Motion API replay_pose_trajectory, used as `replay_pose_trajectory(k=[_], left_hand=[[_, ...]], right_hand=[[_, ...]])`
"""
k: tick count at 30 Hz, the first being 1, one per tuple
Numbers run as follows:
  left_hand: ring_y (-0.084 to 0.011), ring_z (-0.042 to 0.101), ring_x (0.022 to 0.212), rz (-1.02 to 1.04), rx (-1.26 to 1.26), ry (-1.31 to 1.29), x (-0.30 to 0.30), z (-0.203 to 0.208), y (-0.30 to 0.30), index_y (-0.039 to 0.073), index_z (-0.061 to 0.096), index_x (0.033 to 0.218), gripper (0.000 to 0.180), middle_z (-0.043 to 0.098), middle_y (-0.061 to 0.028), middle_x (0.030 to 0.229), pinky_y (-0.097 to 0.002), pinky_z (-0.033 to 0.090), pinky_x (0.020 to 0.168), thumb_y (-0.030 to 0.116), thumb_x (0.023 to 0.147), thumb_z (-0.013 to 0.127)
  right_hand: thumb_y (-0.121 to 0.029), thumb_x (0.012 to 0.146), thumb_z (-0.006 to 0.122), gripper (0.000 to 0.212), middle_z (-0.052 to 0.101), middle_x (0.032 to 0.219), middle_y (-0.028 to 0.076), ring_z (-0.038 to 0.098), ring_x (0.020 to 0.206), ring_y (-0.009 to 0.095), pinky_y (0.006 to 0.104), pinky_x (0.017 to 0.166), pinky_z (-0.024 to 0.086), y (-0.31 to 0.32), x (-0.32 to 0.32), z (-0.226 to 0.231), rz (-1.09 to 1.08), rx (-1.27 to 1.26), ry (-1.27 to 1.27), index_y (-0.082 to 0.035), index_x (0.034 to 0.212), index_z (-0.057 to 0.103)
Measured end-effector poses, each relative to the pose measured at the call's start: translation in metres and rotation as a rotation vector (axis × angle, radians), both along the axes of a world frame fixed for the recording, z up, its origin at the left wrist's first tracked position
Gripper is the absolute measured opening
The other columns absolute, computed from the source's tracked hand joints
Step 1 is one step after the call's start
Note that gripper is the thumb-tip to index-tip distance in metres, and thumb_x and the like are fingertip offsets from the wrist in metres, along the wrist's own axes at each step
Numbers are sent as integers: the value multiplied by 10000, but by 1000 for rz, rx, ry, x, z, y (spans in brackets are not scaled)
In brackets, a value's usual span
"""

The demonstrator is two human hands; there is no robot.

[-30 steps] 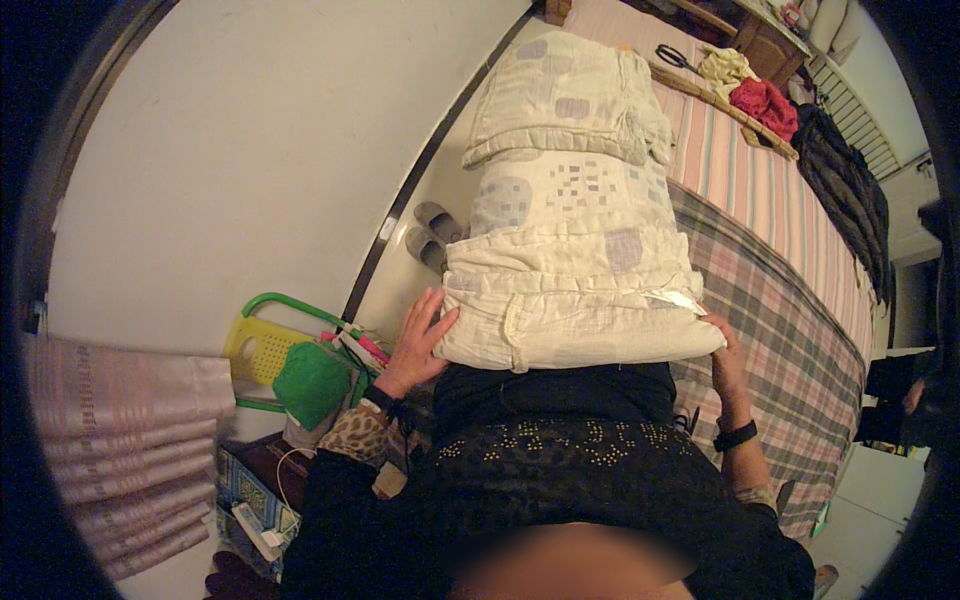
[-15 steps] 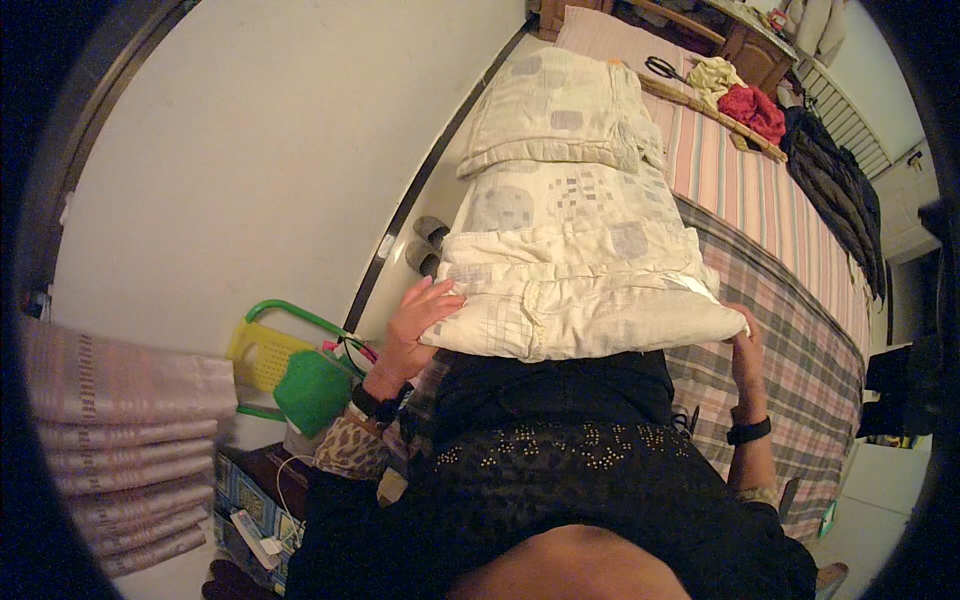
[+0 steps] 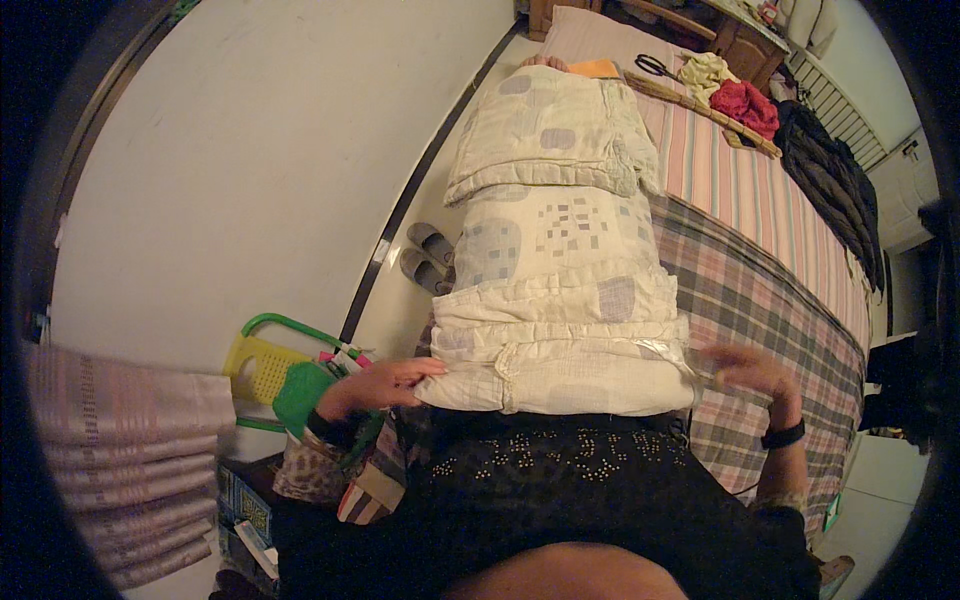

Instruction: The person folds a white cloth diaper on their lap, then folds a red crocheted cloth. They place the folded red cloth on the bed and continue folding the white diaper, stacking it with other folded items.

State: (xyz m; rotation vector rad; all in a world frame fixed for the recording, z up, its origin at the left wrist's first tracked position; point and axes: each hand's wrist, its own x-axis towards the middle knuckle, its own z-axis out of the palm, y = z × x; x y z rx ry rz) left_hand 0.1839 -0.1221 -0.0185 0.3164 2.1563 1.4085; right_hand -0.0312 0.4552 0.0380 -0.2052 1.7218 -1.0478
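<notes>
1. A cream-coloured cloth quilt with grey and bluish patches [image 3: 572, 228] lies in folded layers, its near edge right against the person's black top with gold-toned studs [image 3: 560, 455] and the rest stretching away beside the bed.
2. The left hand [image 3: 378, 386] touches the quilt's near left corner with its fingertips; whether its grip is pinching or merely resting, I cannot tell.
3. The right hand [image 3: 752, 371] is just beside the near right edge, its grip wide and seemingly holding nothing (motion blurs the fingers).
4. A pink-and-grey plaid blanket [image 3: 770, 315] covers the near part of the bed, below that hand; beyond it runs a pink striped sheet [image 3: 715, 165].
5. On the sheet lie black-handled scissors [image 3: 652, 65] and a crumpled red cloth [image 3: 746, 108].
6. Grey slippers [image 3: 428, 256] stand on the floor, left of the quilt.
</notes>
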Motion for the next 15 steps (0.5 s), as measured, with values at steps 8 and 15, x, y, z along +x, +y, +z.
replay_pose_trajectory(k=[8, 15], left_hand=[[-158, 570, 1138, 693, 84, -54, -137, -21, -79, 34, 431, 1423, 584, 561, -78, 1337, -322, 467, 987, 150, 897, 657], [-127, 533, 914, 935, 288, -158, -258, -99, -67, 64, 422, 1426, 715, 547, 5, 1045, -307, 454, 850, 459, 881, 665]], right_hand=[[-104, 796, 711, 711, 402, 1497, 161, 361, 1398, 309, 378, 1154, 298, -136, -143, -35, 45, -105, 1096, -73, 1443, 416], [2, 798, 574, 742, 328, 1535, 131, 289, 1436, 332, 598, 1116, 273, -253, -208, -103, 299, 455, 1525, -201, 1473, 343]])
